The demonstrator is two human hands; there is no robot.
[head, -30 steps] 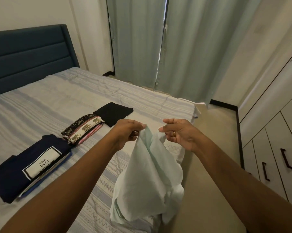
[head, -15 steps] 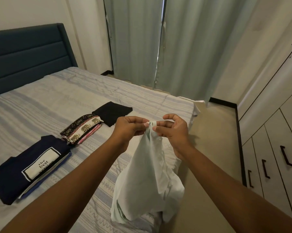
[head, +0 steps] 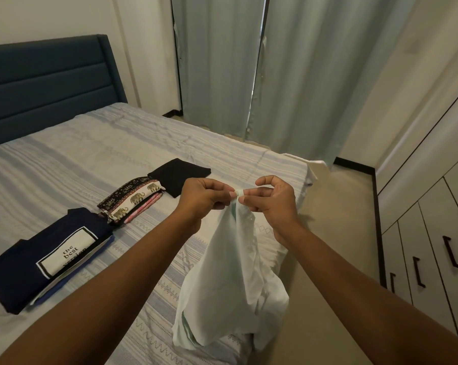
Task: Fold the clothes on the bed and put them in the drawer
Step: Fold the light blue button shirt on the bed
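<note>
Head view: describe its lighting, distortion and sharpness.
Head view: dim, even room light, with daylight leaking through the curtain gap; wide-angle lens bows the wardrobe lines and stretches the forearms; sharp overall, the navy shirt's label legible; no glare.

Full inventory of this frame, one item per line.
pale garment: 1, mint-white, hanging from both hands at bed edge
navy folded shirt: 1, navy with white label, bed, near left
elephant-print fold: 1, black and cream, bed, middle
black fold: 1, black, bed, beyond elephant-print fold
bed: 1, grey-blue striped sheet, left
headboard: 1, dark blue, far left
curtains: 2, pale green, back
drawers: several, white, black handles, right
left hand: 1, pinches pale garment's top
right hand: 1, pinches pale garment's top
</note>
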